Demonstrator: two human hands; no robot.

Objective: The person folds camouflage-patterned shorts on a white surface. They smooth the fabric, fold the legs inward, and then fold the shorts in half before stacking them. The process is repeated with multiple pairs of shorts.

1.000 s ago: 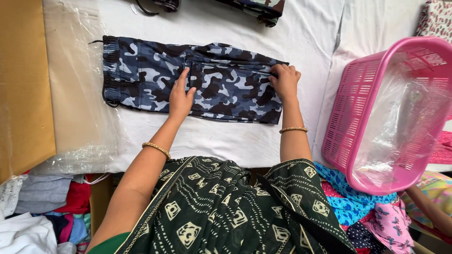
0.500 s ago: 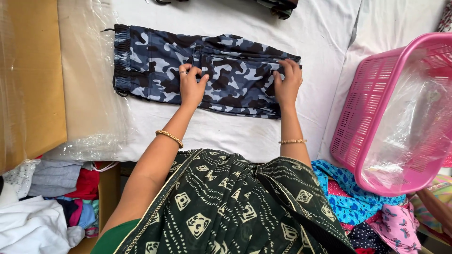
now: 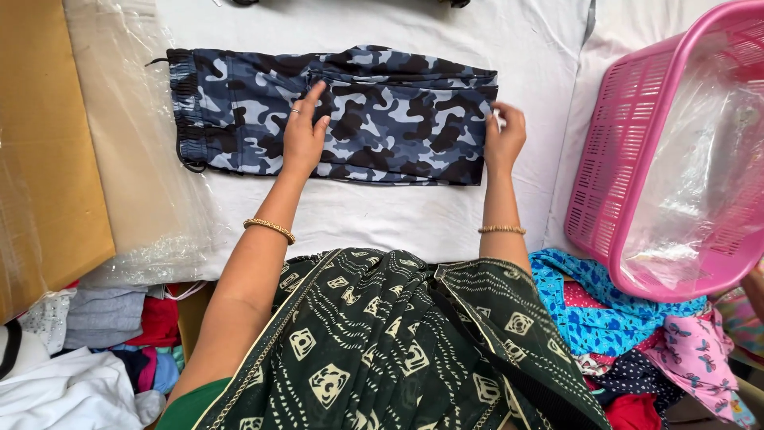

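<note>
- My left hand [image 3: 303, 134] lies flat, fingers spread, palm down on the blue, grey and black camouflage cloth shorts [image 3: 334, 114], near their middle.
- My right hand [image 3: 504, 137] rests at the shorts' right edge, fingers curled against the hem; whether it pinches the cloth or only presses it, I cannot tell.
- The shorts lie folded lengthwise in a long strip on the white cloth-covered table [image 3: 398, 215], toward its far edge, with the black elastic waistband [image 3: 185, 111] at the left end (a drawstring loop pokes out there).
- A thin gold bangle sits on each wrist: the left bangle [image 3: 269, 229] and the right bangle [image 3: 502, 229].
- A clear crinkled plastic sheet [image 3: 131, 159] covers the table's left edge, and a flat brown cardboard piece [image 3: 44, 151] lies beyond it.
- A pink plastic lattice basket [image 3: 637, 159], lined with clear plastic, is tilted at the table's right edge.
- Bright floral clothes [image 3: 637, 334] pile below the basket; a heap of white, grey and red clothes [image 3: 87, 350] sits below the near left corner.
- My dark green patterned drape [image 3: 382, 350] fills the near side.
</note>
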